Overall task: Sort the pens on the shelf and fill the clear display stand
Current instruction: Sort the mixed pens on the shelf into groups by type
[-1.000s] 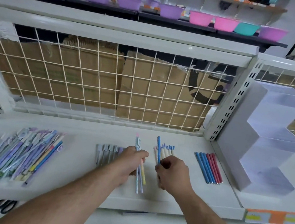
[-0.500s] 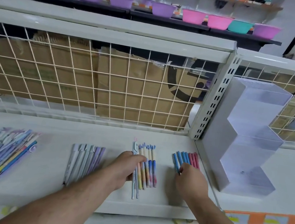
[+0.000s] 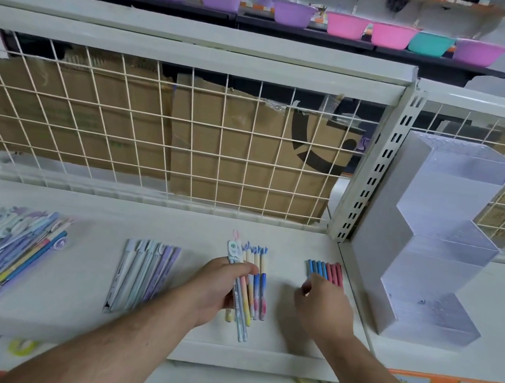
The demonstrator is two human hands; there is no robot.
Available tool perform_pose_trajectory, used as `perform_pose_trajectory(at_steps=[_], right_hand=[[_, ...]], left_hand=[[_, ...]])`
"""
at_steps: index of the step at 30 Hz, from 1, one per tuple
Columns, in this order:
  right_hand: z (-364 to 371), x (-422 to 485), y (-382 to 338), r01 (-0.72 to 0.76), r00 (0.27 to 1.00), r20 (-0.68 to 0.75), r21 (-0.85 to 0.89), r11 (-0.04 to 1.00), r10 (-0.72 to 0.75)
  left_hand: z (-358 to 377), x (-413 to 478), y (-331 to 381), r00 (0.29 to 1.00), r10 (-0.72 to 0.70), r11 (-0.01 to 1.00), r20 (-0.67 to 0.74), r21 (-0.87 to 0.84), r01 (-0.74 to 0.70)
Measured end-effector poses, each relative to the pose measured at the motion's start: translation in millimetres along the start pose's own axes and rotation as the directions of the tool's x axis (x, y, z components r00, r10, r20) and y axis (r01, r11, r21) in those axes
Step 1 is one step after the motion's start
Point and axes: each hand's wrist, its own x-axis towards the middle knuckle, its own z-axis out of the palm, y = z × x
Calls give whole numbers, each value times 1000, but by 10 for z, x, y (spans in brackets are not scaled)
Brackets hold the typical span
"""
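Three sorted rows (image 3: 146,270) lay mid-shelf, but a mixed heap (image 3: 5,250) waited at the left end of the shelf (image 3: 79,297), and the clear display stand (image 3: 435,271), beyond the slotted post (image 3: 373,180) on the right, showed no pens. The left hand (image 3: 217,285) gripped several pens (image 3: 240,325); the right hand (image 3: 322,308) curled at the blue and red pens (image 3: 325,272), grasp unclear.

Blue and red pens (image 3: 325,271), pastel gradient pens (image 3: 261,283), grey-lilac pens (image 3: 143,273), white shelf (image 3: 82,269), clear stand (image 3: 434,277)

White shelf (image 3: 85,269) with pens (image 3: 145,273), display stand (image 3: 434,277)
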Motion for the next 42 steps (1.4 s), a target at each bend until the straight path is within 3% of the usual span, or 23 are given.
perform_pose_trajectory(at_steps=[3,6,10,15,18,21,24,27,30,38,40,42], right_hand=[[-30,-88,-268,81,996,15,319,944,-90],[-95,-198,-594,19,987,116,614,789,-114],[-116,-327,-934,-117,952,268,770,628,-152],[1,-460,-1269,-168,926,336,777,606,-174],[142,-499,-1444,-146,946,300,731,666,-121],[283,-480,-1542,-112,982,187,535,837,12],[359,-478,-1552,-81,989,142,268,960,44],[395,-497,-1549,-72,989,133,51,996,64],[386,-512,-1545,-66,991,111,-30,997,69],[305,-442,-1475,-43,991,125,-104,994,56],[297,-447,-1485,-43,994,104,-20,999,44],[285,-450,-1504,-73,989,141,257,964,37]], left_hand=[[-72,-5,0,999,20,1000,35,-13,-19],[-189,-32,36,995,47,999,86,-11,-46],[-378,-107,85,991,70,998,116,-3,-70],[-695,-204,82,988,64,997,140,29,-69],[-924,-231,66,996,51,996,80,67,-56],[-1146,-231,49,998,57,995,-5,78,-56],[-1331,-235,47,998,60,997,-8,45,-59],[-1430,-228,56,999,46,999,1,28,-46],[-1457,-206,50,999,39,998,25,44,-40],[-1336,-176,71,998,28,999,57,15,-29],[-1302,-171,70,998,29,999,58,16,-30],[-1272,-173,66,998,36,999,59,21,-38]])
